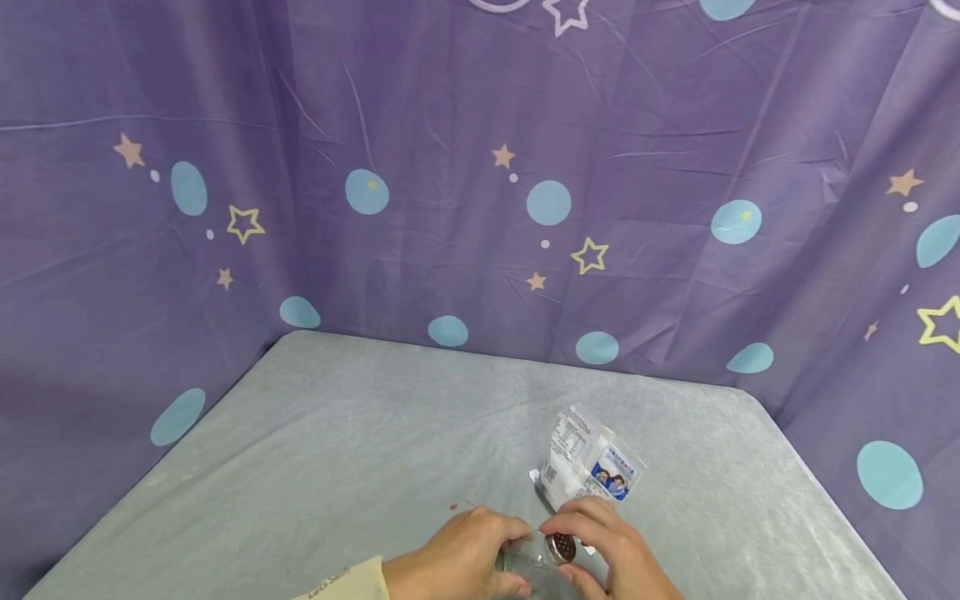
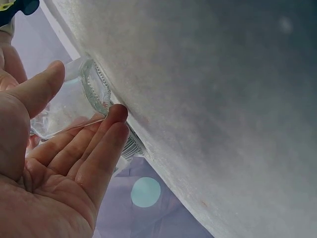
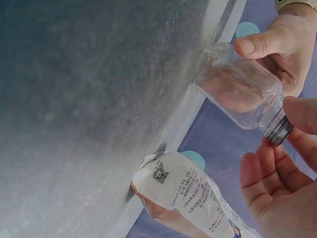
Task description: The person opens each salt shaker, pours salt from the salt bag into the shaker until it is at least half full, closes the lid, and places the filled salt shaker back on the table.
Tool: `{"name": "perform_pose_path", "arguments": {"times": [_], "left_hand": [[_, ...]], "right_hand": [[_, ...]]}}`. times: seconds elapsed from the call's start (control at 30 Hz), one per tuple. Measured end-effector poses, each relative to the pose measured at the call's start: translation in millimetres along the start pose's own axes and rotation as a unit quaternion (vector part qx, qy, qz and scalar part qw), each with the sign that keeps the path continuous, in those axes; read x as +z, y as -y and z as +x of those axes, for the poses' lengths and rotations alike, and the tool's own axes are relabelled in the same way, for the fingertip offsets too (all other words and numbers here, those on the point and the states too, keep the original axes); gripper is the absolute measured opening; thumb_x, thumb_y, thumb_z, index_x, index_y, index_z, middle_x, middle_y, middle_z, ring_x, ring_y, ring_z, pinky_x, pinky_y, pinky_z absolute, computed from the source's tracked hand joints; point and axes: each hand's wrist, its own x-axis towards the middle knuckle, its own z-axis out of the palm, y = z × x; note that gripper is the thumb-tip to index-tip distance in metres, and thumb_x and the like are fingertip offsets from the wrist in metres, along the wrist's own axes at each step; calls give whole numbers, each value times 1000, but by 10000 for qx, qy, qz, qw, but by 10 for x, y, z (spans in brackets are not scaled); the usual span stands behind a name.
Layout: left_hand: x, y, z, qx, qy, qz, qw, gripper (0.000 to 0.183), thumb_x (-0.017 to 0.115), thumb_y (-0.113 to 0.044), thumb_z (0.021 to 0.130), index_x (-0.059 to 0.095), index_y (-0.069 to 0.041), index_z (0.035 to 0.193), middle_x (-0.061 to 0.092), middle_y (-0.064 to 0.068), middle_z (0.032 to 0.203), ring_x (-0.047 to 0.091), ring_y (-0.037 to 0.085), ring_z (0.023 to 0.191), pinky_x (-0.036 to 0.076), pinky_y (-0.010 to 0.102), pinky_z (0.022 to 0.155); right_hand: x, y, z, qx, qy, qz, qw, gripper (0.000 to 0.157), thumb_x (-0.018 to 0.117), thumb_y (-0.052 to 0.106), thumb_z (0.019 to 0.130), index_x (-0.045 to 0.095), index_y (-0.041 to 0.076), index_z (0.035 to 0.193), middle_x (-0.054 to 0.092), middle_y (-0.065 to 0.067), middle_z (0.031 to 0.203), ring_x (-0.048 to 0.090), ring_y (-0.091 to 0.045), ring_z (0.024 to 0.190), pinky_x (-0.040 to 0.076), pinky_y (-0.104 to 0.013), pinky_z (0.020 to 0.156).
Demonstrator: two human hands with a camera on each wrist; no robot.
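A clear glass shaker bottle (image 3: 237,87) lies tilted between both hands, low in the head view, close over the tabletop. My left hand (image 1: 465,552) holds its body, with the thumb on one side and the fingers along the other. At the neck is a silver cap (image 3: 279,133), whose dark top (image 1: 563,546) is dotted with holes. My right hand (image 1: 613,550) pinches that cap between thumb and fingers. In the left wrist view the ridged bottom of the glass (image 2: 94,87) faces the camera.
Just beyond the right hand stands a white printed pouch (image 1: 573,458) with a blue picture label. A grey cloth covers the table (image 1: 337,442), and small red specks (image 1: 453,507) lie near the left hand. Purple patterned curtains (image 1: 450,125) enclose the back and sides.
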Motion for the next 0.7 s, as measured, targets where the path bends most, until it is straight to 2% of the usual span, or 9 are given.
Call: {"name": "perform_pose_path", "arguments": {"times": [0.13, 0.27, 0.4, 0.5, 0.7], "left_hand": [[3, -1, -1, 7, -5, 26, 10000, 36, 84, -35, 70, 71, -23, 102, 61, -22, 79, 49, -6, 64, 37, 16, 57], [5, -3, 3, 75, -17, 20, 10000, 32, 84, -33, 71, 71, -24, 98, 59, -22, 75, 47, -7, 61, 36, 14, 53], [3, -14, 2, 70, -29, 67, 9999, 33, 84, -33, 71, 71, -24, 100, 60, -23, 77, 48, -7, 62, 36, 14, 55], [0, -24, 3, 40, -19, 68, 10000, 33, 84, -33, 70, 71, -25, 100, 59, -23, 76, 47, -7, 61, 36, 15, 55], [8, -36, -1, 84, -88, 139, 9998, 32, 84, -33, 69, 70, -26, 97, 55, -23, 70, 44, -7, 58, 35, 15, 52]], "right_hand": [[-4, 11, -1, 70, 18, 2, 10000, 54, 76, 3, 71, 60, 18, 121, 57, 7, 111, 52, -6, 95, 42, -15, 80], [-1, 36, -1, 250, -95, -182, 9995, 59, 81, 10, 70, 59, 19, 124, 57, 9, 111, 54, -7, 95, 44, -16, 79], [15, 63, -4, 636, -319, -410, 9966, 56, 84, 23, 71, 61, 23, 121, 58, 15, 103, 53, -4, 87, 46, -19, 66], [22, 74, -7, 943, -425, -569, 9930, 51, 85, 29, 71, 62, 27, 117, 55, 19, 93, 50, 1, 80, 43, -17, 58], [31, 73, -12, 1134, -550, -820, 9886, 43, 85, 36, 70, 63, 29, 107, 49, 20, 82, 45, 4, 71, 38, -14, 54]]}}
